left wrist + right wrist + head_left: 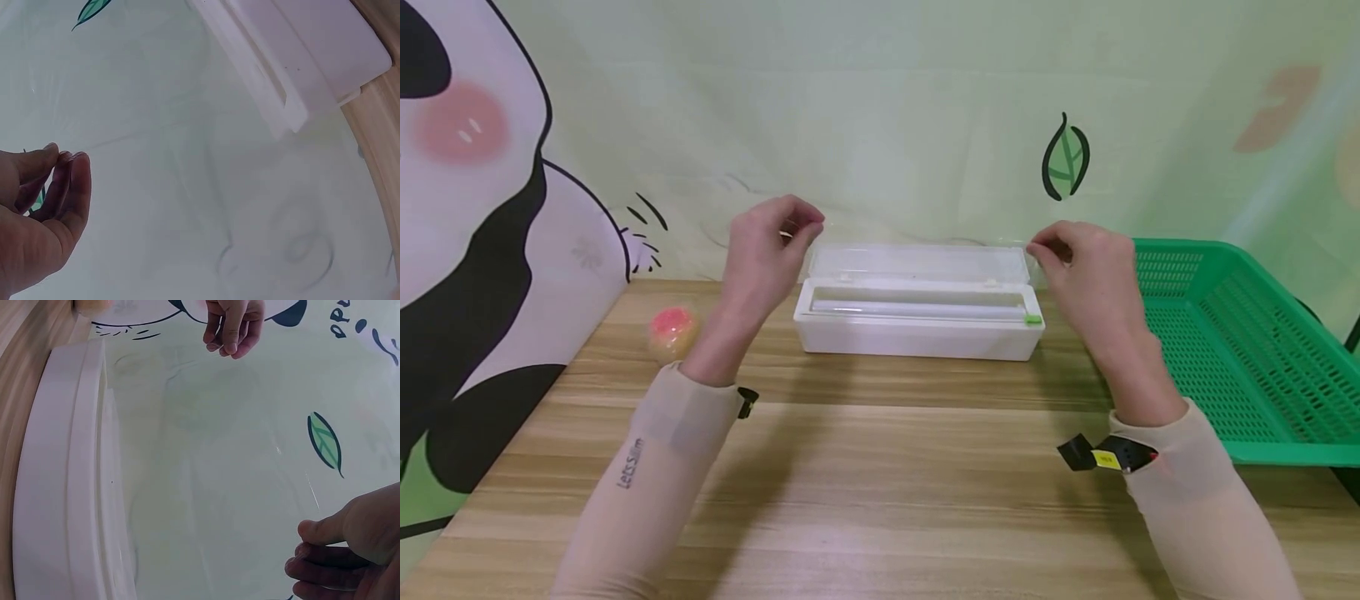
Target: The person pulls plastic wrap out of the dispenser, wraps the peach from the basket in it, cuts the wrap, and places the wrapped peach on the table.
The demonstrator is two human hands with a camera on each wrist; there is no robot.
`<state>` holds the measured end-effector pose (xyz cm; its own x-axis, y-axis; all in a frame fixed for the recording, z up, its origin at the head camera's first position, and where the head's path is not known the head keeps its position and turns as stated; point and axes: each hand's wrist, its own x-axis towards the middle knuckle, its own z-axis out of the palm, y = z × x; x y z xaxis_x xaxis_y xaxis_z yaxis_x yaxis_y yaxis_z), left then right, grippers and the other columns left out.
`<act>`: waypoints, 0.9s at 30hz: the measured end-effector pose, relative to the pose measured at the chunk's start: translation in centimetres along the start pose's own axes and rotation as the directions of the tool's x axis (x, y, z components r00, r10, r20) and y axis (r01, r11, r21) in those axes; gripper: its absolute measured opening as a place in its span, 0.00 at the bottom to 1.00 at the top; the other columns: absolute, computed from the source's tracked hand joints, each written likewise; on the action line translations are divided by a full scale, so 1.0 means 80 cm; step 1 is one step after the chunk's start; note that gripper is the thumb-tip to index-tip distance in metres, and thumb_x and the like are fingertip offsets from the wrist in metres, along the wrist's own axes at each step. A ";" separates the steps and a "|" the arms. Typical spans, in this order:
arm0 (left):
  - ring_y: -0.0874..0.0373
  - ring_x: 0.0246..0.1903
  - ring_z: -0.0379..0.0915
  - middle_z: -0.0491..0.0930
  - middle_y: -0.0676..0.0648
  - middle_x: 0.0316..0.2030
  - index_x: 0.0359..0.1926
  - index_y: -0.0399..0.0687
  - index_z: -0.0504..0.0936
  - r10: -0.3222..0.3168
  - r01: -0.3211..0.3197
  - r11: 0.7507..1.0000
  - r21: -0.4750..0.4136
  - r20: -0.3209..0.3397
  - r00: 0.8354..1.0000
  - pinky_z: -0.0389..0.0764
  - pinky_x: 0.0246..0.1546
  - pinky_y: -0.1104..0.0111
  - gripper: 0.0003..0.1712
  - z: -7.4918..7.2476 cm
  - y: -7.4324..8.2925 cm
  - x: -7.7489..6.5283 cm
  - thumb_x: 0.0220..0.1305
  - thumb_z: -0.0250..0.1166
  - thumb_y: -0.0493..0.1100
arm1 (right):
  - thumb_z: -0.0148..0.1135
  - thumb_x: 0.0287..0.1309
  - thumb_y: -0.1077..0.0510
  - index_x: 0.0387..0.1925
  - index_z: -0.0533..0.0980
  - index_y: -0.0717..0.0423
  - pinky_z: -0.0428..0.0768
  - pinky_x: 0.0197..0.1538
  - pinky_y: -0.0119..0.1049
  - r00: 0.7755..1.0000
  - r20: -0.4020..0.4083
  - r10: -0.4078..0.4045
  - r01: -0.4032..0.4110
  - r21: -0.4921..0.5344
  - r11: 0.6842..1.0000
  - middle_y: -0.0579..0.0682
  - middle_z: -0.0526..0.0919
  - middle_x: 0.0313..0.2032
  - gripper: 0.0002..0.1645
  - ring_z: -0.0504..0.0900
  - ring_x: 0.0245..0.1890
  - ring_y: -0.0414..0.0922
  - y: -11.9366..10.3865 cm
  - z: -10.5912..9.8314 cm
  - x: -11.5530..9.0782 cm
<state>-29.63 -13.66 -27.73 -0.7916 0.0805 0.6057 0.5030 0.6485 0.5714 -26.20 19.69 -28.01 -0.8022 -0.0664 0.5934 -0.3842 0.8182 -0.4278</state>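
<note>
Tabletop [887, 483] — box [917, 340] low between hands [767, 254] [1097, 287]

Two hands on show, one left hand [767, 250], one right hand [1093, 279], matched by two sleeves [647, 500] and two black wrist pieces [747, 403]! Clear film [137, 136]? One faint sheet. Onto the dispenser: one white box [917, 340], one clear lid [917, 265], one roll [917, 309], one green slider [1033, 320]. Round things? A single red-and-yellow ball [672, 333]! Baskets? One green basket [1285, 454]. One bench [850, 500], one backdrop [917, 108], and, in the head view, one whole printed leaf [1066, 158], one part-seen panda [572, 217]!
</note>
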 end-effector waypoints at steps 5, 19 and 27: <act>0.50 0.38 0.82 0.85 0.40 0.38 0.42 0.34 0.85 0.002 -0.003 1.000 -0.015 -0.010 1.000 0.84 0.41 0.60 0.05 -0.005 0.003 0.000 0.71 0.65 0.32 | 0.65 0.69 0.63 0.43 0.85 0.67 0.82 0.45 0.53 1.000 -0.012 -0.021 0.021 0.005 1.000 0.63 0.87 0.39 0.09 0.84 0.39 0.57 -0.003 -0.005 -0.002; 0.53 0.36 0.82 0.85 0.41 0.36 0.40 0.34 0.86 0.068 -0.070 0.997 -0.029 -0.043 0.997 0.81 0.37 0.65 0.03 -0.016 0.014 -0.012 0.69 0.67 0.30 | 0.67 0.67 0.63 0.41 0.86 0.66 0.82 0.43 0.52 0.996 -0.052 -0.070 0.071 0.010 0.997 0.61 0.88 0.38 0.08 0.85 0.37 0.56 -0.009 -0.019 -0.011; 0.53 0.37 0.81 0.85 0.42 0.37 0.41 0.34 0.86 0.080 -0.080 0.997 -0.006 -0.037 0.996 0.82 0.39 0.63 0.03 -0.026 0.020 -0.018 0.68 0.67 0.30 | 0.68 0.67 0.62 0.41 0.86 0.65 0.82 0.44 0.53 0.994 -0.062 -0.091 0.091 0.004 0.996 0.61 0.88 0.38 0.08 0.86 0.37 0.56 -0.015 -0.028 -0.017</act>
<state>-26.97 -14.27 -26.53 -0.7356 0.1037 0.6695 0.5668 0.6356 0.5243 -23.60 20.07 -26.80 -0.7343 -0.1047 0.6707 -0.4571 0.8067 -0.3746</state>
